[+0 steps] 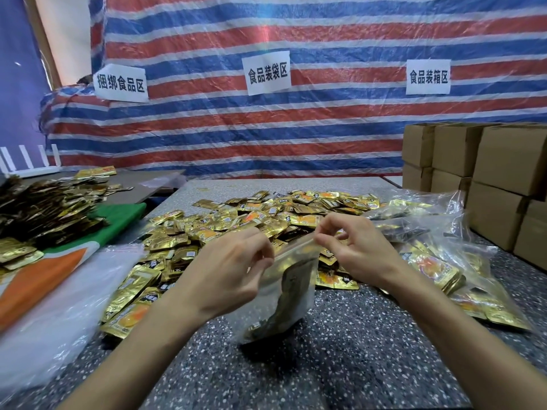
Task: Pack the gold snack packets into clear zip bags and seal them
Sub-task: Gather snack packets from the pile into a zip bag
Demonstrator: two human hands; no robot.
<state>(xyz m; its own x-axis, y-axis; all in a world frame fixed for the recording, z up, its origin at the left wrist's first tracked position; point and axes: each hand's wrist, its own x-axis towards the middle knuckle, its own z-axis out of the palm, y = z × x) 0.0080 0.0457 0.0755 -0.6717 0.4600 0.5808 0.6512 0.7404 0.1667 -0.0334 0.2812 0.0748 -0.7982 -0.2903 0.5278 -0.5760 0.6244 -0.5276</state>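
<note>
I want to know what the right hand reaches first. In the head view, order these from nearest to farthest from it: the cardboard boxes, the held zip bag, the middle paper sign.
1. held zip bag, pinched by the right hand at its top edge.
2. cardboard boxes, stacked at far right.
3. middle paper sign, up on the striped tarp behind.

A clear zip bag [284,294] holding gold packets stands upright before a heap of loose gold packets [254,220].
</note>
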